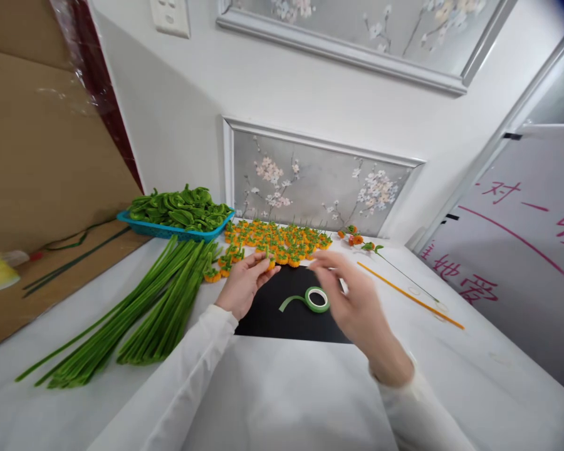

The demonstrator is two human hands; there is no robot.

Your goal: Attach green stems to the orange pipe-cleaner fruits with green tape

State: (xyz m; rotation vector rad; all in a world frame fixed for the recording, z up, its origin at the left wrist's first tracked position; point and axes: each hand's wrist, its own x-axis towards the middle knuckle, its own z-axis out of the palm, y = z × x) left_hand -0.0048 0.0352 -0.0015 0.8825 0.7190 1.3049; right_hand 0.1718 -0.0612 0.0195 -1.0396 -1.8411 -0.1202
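Observation:
A small orange chenille flower (271,264) with a green top sits pinched between the thumb and fingers of my left hand (245,283). My right hand (357,299) hovers to the right of it, above the edge of a black mat (267,313). Its fingers are smeared by motion, so I cannot make out whether they grip anything. Between the hands, a roll of green tape (316,300) lies on the mat with its loose end pulled out leftward. Just behind stand rows of similar orange flowers (282,241) with green tops and thin upright stems.
Long green chenille stems (136,319) lie in bundles at left. Behind them, a blue tray (183,234) holds green leaf shapes. At right are a wired flower stem (370,247) and an orange stick (411,295). The wall (169,113) bounds the table's back.

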